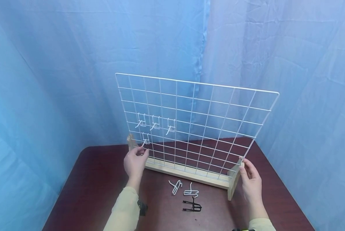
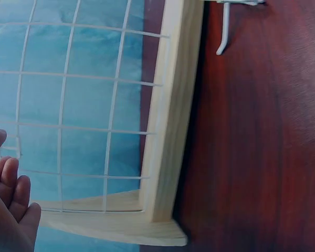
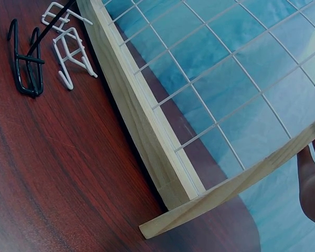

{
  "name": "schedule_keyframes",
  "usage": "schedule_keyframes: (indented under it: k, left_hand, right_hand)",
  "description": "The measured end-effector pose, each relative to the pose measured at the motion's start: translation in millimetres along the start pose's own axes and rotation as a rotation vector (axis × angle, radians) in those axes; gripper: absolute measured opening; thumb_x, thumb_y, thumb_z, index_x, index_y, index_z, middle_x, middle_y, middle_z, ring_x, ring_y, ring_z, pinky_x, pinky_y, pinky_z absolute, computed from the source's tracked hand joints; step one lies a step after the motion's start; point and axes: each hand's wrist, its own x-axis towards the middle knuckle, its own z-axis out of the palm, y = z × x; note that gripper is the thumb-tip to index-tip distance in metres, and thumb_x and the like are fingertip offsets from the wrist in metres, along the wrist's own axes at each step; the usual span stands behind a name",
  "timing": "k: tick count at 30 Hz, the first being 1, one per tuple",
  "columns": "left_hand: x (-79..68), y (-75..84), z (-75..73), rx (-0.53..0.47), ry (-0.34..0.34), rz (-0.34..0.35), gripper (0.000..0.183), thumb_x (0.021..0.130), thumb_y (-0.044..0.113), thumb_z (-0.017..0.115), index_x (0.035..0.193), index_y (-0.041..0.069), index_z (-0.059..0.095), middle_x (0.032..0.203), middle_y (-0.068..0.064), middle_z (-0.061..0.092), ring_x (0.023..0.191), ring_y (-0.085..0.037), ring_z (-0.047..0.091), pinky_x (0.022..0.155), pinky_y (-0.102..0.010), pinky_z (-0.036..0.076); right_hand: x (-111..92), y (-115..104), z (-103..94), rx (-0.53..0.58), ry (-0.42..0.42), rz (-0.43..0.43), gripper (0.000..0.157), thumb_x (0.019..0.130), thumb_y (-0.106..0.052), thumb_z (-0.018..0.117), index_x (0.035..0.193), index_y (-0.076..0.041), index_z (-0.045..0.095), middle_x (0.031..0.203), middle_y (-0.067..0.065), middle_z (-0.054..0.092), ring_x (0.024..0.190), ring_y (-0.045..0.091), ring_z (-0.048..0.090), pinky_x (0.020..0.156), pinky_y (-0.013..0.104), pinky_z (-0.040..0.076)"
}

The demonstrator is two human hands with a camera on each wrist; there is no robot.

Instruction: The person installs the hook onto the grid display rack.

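Note:
A white wire grid panel (image 1: pixel 185 112) stands upright in a wooden stand (image 1: pixel 187 173). Three white hooks hang in a row on its left part, one of them a white hook (image 1: pixel 171 128); below them hangs a lower hook (image 1: pixel 145 140). My left hand (image 1: pixel 135 162) is right at the prong of that lower hook, its thumb and fingertips apart. In the left wrist view, part of the hook's wire shows beyond the fingers (image 2: pixel 8 176). My right hand (image 1: pixel 252 179) grips the stand's right end piece (image 1: pixel 234 179), thumb in front; the other fingers are partly hidden.
On the dark red table (image 1: pixel 103 179), in front of the stand, lie two loose white hooks (image 1: pixel 176 187) and a black hook (image 1: pixel 193 206). Blue curtains (image 1: pixel 88 64) hang behind and at both sides.

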Motion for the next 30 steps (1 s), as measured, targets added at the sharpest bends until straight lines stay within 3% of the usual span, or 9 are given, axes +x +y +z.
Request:
schedule_keyframes:
  k: [11,21,30]
  left_hand:
    - [-25.6,-22.2,19.0,-0.023,-0.044,0.038,0.022,0.076,0.026,0.074,0.093,0.012,0.072,0.081,0.001,0.068,0.083,-0.021,0.062,0.073,-0.038,0.047]
    - [-45.5,-43.5,33.1,-0.027,-0.102,0.066,0.024,0.076,0.024,0.074,0.096,0.012,0.071,0.082,0.003,0.067,0.088,-0.019,0.061,0.080,-0.038,0.046]
    - [-60.5,-58.7,44.3,0.011,-0.213,0.072,0.026,0.077,0.024,0.074,0.101,0.014,0.070,0.087,0.006,0.066,0.096,-0.019,0.060,0.088,-0.039,0.045]
  right_hand:
    - [1,-1,0.9,0.036,0.000,-0.002,0.036,0.093,-0.008,0.053,0.128,-0.001,0.050,0.133,0.015,0.048,0.117,0.008,0.047,0.088,0.011,0.041]
    - [0,-1,1.1,0.025,0.001,0.010,0.036,0.093,-0.008,0.053,0.129,-0.002,0.050,0.134,0.013,0.048,0.117,0.007,0.047,0.088,0.010,0.040]
    - [-3,-12,1.8,0.038,-0.012,0.013,0.036,0.093,-0.005,0.052,0.129,0.000,0.049,0.134,0.015,0.048,0.115,0.007,0.048,0.087,0.010,0.040]
